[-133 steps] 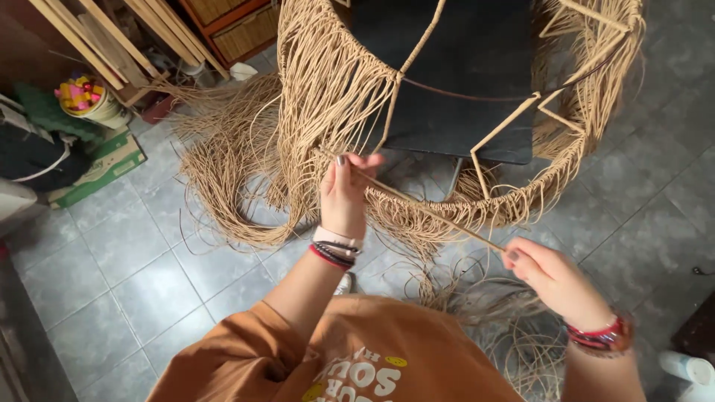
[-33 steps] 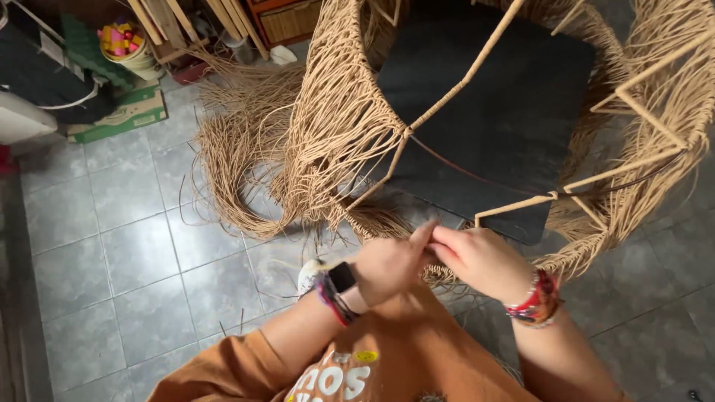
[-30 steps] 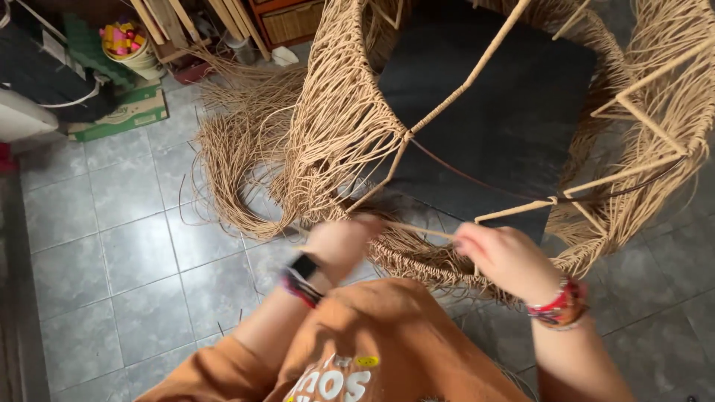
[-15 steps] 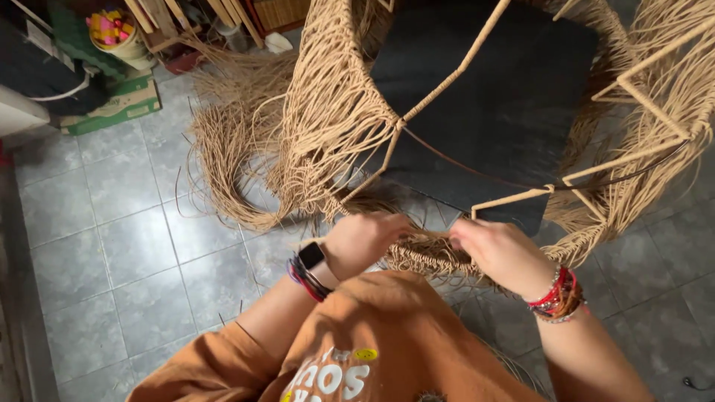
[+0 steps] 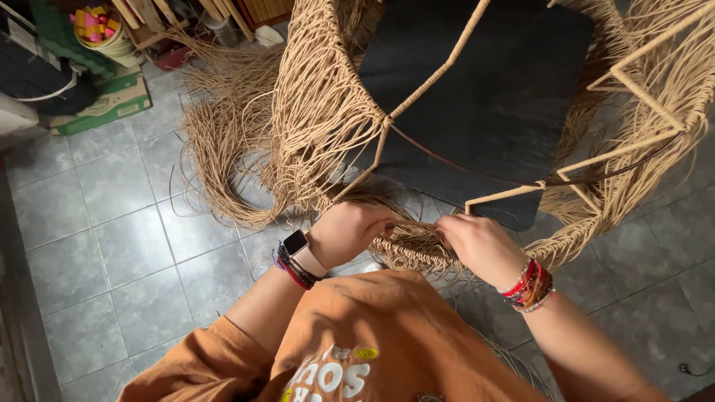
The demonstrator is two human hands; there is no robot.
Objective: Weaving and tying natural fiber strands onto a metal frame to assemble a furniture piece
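On the far left, a green-and-tan cardboard box (image 5: 112,100) sits on the grey tiled floor (image 5: 112,216), with a pale round tub of bright odds and ends (image 5: 104,30) behind it. Right of these, a big heap of loose tan cane strands (image 5: 231,141) spills over the tiles, unwoven.

The work itself, a large open frame of pale wrapped rods hung with woven tan strands (image 5: 335,112), stands in the middle and runs off the right edge, with a dark flat slab (image 5: 491,82) showing through its open centre. The left wall looks thickly covered and the near lower rim, close to the person's chest, carries a tight woven band; I'd judge it well along but not finished, since several rods on the right stand bare and many strands hang free.

The left hand (image 5: 350,231) is curled closed on strands at that near rim. The right hand (image 5: 477,246), just beside it, pinches the same woven edge.

The fingertips are buried in fibre, so the exact strand held is hard to make out. The frame's top and right side are cut off.
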